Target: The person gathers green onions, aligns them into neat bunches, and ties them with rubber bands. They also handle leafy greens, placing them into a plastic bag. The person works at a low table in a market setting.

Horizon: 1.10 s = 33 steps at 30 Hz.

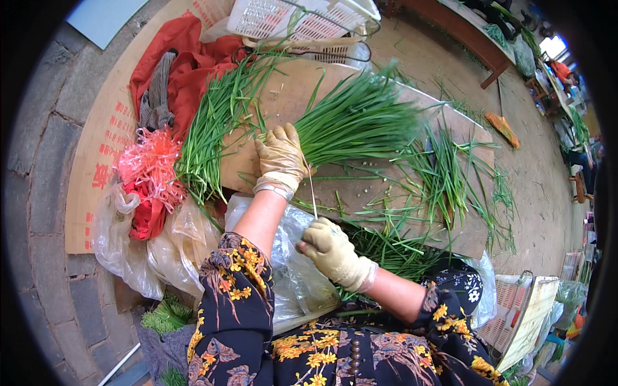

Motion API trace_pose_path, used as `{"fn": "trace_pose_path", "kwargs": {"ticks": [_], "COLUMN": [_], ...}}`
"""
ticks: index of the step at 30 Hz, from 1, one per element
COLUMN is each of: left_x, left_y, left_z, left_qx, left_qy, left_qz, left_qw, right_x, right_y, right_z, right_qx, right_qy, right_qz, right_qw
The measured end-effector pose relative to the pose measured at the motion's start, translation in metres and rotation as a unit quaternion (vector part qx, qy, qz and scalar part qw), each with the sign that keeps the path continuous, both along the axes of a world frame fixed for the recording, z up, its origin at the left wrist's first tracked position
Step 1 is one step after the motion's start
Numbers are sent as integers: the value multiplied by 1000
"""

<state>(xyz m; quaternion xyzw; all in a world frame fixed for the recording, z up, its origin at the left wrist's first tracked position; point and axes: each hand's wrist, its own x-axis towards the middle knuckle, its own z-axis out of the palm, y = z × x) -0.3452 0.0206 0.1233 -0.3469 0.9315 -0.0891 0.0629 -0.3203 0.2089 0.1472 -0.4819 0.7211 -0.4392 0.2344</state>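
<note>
My left hand [281,157], in a pale glove, is closed around the base of a thick bunch of garlic chives [360,119]. The bunch lies across a brown board [241,157], its leaf tips pointing to the far right. A thin pinkish strip of plastic tie [313,196] runs taut from the bunch to my right hand [335,252]. That gloved hand is clenched on the strip, nearer to me and over the board's front edge. More loose chives [212,128] are heaped on the left of the board, and a scattered lot [444,170] on its right.
Left of the board sit a clump of pink plastic strips [151,167], red cloth [193,77] and clear plastic bags [183,238]. White plastic baskets [283,19] stand at the far side. A plastic sheet [290,270] and chive leaves [393,254] lie close to my lap.
</note>
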Motion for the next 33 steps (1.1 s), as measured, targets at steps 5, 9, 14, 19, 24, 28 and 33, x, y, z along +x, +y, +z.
{"fn": "trace_pose_path", "kwargs": {"ticks": [5,9,14,19,24,28,33], "left_x": [-8,16,8,-27,-55,-52,-38], "left_y": [6,50,16,-67,-140,-142,-82], "left_z": [25,-2,-40,-21,-17,-29,-20], "left_qx": [26,-126,-126,10,201,235,105], "left_qy": [-87,-15,-5,58,155,198,117], "left_qz": [8,-126,-77,-121,-122,-70,-36], "left_qw": [996,984,989,991,959,949,987], "right_x": [-31,-46,-54,-92,-118,-116,-100], "right_y": [20,15,-20,-79,-133,-132,-80], "right_z": [-14,-9,1,0,-13,-29,-34], "right_qx": [-3,-186,-221,-219,-181,-199,-239], "right_qy": [-348,-427,-480,-476,-523,-531,-547], "right_qz": [-140,-169,-130,-40,-33,-43,-45], "right_qw": [927,869,839,851,832,823,801]}}
